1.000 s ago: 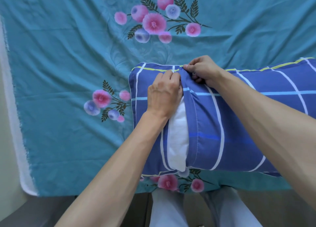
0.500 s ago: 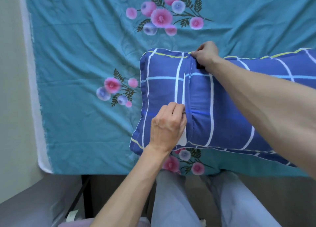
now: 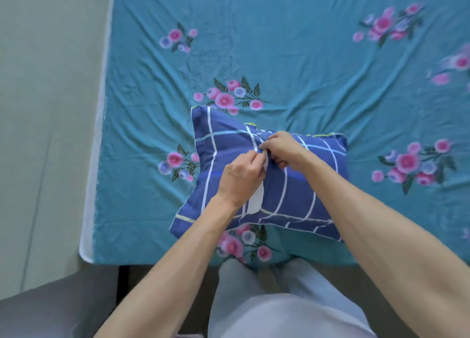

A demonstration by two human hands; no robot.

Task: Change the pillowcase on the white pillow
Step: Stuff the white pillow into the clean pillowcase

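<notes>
A pillow in a blue checked pillowcase (image 3: 300, 185) lies on the teal flowered bed sheet (image 3: 305, 57), near the bed's front edge. A strip of the white pillow (image 3: 255, 201) shows through the opening in the case. My left hand (image 3: 241, 177) and my right hand (image 3: 282, 146) meet at the upper part of that opening. Both pinch the blue fabric edges there with curled fingers. The rest of the white pillow is hidden inside the case.
The bed's left edge (image 3: 96, 159) runs beside a pale wall (image 3: 45, 108). My legs in light trousers (image 3: 267, 299) stand against the front of the bed. A grey surface (image 3: 50, 309) lies at the lower left.
The camera pulled back and up, so more of the bed shows. My left hand moved up along the opening to meet my right hand, which came in from the pillow's far edge.
</notes>
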